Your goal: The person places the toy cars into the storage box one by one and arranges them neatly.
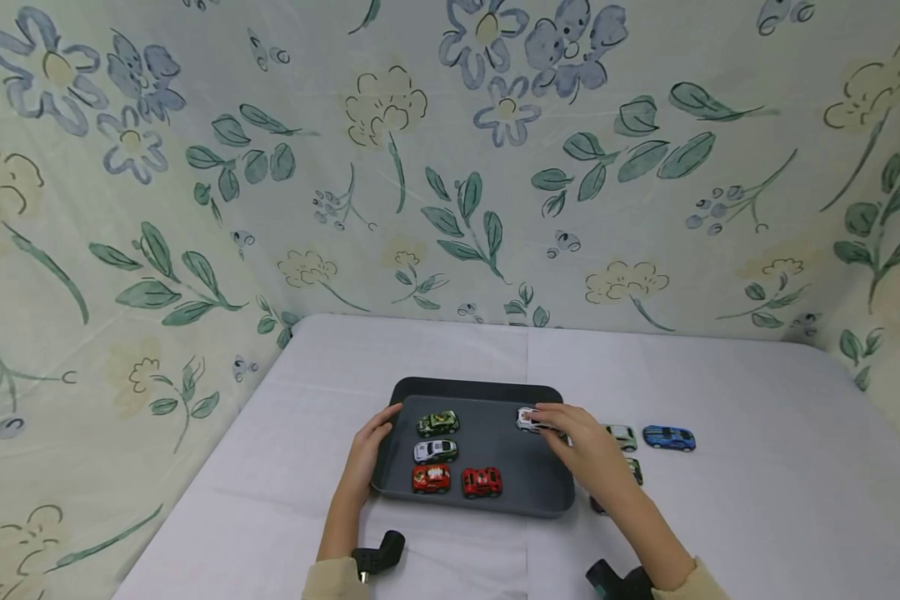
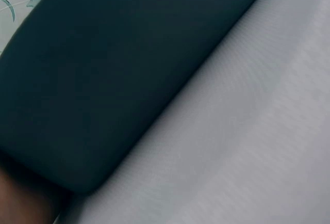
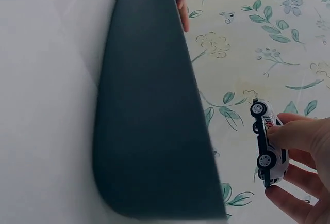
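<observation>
A dark grey tray (image 1: pixel 513 496) stands on the white-covered table. My left hand (image 1: pixel 363 458) holds its left rim, fingers lying along the edge; in the left wrist view only a blurred bit of that hand shows beside the tray (image 2: pixel 103 90). Over the tray's far right part, my right hand (image 1: pixel 588 446) pinches a white toy car (image 1: pixel 527 420) between thumb and fingers. The right wrist view shows this white toy car (image 3: pixel 268 141) side-on, with black wheels. In the tray sit a green camouflage car (image 1: pixel 437 423), a silver car (image 1: pixel 435 451) and two red cars (image 1: pixel 431 478).
Right of the tray lie a blue toy car (image 1: pixel 669 437), a pale green-white car (image 1: pixel 622 437) and a green car (image 1: pixel 635 470), with a dark red one (image 1: pixel 597 505) mostly hidden by my right arm. A floral cloth (image 1: pixel 450 250) hangs behind the table.
</observation>
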`<move>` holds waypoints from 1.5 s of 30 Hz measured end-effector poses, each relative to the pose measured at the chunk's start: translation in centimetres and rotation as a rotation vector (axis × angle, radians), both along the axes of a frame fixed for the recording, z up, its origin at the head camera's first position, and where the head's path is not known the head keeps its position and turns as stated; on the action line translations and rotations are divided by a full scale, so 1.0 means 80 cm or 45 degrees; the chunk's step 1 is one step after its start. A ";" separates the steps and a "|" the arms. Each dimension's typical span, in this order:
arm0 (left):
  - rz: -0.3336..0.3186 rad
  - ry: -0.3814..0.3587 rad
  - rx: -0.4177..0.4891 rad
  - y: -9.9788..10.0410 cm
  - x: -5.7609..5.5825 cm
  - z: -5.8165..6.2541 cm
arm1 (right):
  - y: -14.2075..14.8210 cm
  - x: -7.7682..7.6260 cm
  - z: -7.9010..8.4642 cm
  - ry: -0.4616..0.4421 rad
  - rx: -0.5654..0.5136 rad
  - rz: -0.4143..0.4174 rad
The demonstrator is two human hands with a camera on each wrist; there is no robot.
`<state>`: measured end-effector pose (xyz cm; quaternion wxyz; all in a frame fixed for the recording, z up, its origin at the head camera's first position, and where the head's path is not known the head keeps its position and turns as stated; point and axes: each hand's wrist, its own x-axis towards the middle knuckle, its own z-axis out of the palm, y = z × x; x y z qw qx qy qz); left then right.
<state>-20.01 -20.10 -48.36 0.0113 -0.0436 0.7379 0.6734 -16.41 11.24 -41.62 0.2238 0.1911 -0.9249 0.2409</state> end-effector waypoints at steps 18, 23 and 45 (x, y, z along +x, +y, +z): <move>0.005 -0.011 0.021 0.000 0.004 0.002 | -0.054 -0.015 -0.037 -0.227 -0.001 0.096; 0.016 0.050 -0.001 -0.001 0.001 -0.011 | -0.064 -0.021 -0.041 -0.275 0.017 0.127; 0.008 -0.042 0.007 -0.001 -0.007 -0.003 | -0.086 -0.032 -0.053 -0.410 0.098 0.191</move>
